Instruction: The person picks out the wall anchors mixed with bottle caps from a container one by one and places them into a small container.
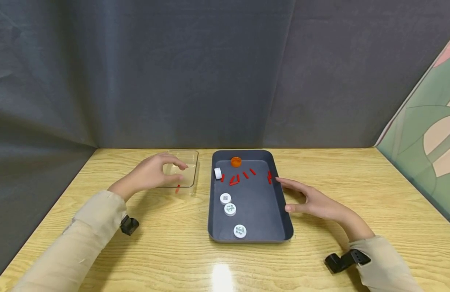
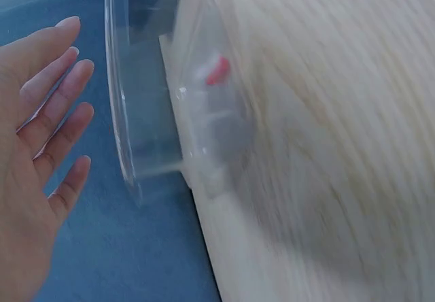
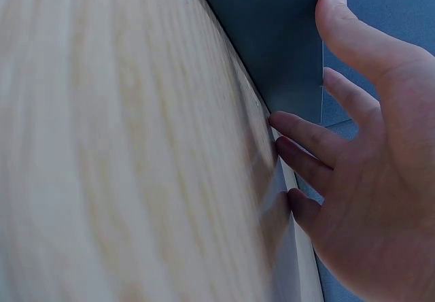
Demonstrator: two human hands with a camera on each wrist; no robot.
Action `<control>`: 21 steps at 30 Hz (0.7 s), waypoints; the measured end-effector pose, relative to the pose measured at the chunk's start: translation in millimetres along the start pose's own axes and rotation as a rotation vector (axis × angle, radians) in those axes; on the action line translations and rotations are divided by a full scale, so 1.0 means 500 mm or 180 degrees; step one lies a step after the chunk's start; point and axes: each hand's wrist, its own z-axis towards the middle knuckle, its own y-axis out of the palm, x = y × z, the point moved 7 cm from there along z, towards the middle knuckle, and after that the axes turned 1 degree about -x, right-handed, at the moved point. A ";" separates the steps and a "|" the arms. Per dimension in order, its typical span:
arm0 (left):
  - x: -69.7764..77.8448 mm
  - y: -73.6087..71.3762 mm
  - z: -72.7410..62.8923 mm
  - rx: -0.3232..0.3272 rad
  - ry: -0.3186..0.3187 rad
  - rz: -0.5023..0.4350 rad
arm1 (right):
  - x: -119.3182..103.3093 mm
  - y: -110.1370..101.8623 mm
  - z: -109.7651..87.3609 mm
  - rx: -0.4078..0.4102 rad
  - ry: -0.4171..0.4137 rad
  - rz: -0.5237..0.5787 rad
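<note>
My left hand [image 1: 155, 172] hovers over a clear plastic box [image 1: 190, 170], its thumb and fingers spread apart with nothing between them. Inside the box lies one small red stick [image 1: 177, 189], which also shows as a red piece [image 2: 218, 71] through the clear wall in the left wrist view. My right hand [image 1: 314, 200] is at the right side of a dark grey tray [image 1: 254, 211], fingers extended and fingertips right at its rim. In the right wrist view the fingers [image 3: 306, 135] reach along the tray's outer wall [image 3: 279, 43]. Several red sticks [image 1: 245, 174] lie in the tray.
Three white round caps [image 1: 230, 209] with printed or written tops lie in the tray's left and front part. A white cap [image 1: 218, 173] stands on edge by the left wall, and an orange round container [image 1: 236, 162] sits at the far end. A dark curtain [image 1: 195, 73] hangs behind the wooden table [image 1: 166, 251].
</note>
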 end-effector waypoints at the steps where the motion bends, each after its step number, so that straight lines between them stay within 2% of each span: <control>1: 0.006 0.000 0.004 0.0008 0.0025 -0.0017 | 0.000 0.000 0.000 0.0005 0.0004 -0.0011; 10: 0.049 0.025 0.038 -0.0030 0.0210 -0.0119 | 0.001 0.000 -0.001 0.0007 0.0035 -0.0037; 17: 0.075 0.044 0.070 -0.0066 0.0150 -0.0095 | 0.000 0.000 -0.002 0.0007 -0.0008 -0.0034; 21: 0.090 0.055 0.089 -0.0130 0.0221 -0.0074 | -0.002 -0.001 -0.001 0.0018 -0.0048 -0.0023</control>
